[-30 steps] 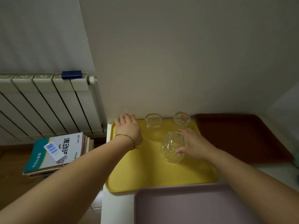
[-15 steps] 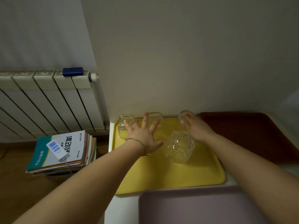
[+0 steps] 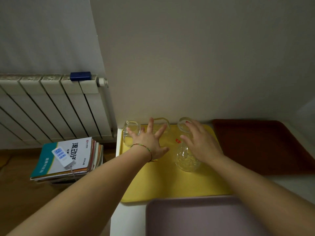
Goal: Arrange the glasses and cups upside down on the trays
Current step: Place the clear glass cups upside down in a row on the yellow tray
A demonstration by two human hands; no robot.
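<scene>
Arranging seemed under way. Over the yellow plastic tray (image 3: 170, 184), my left hand (image 3: 148, 142) hovered with fingers spread wide before the octagonal-rimmed clear glass (image 3: 161, 119) at the far edge. My right hand (image 3: 199, 142), fingers loose and gripping nothing, reached the round clear glass (image 3: 181, 124) near the far right corner. Next I needed a sure grasp there. That hand hid part of the cut-pattern glass (image 3: 185, 160), and I couldn't tell whether it touched.

clear glossy glass cups (image 3: 131, 135) on matt yellow plastic tray (image 3: 170, 183).

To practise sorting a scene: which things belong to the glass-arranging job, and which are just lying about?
Job: yellow tray; brown tray; purple tray; patterned glass; corner glass; octagonal glass; round glass.
Lying about: book stack; white corded device; blue box.
</scene>
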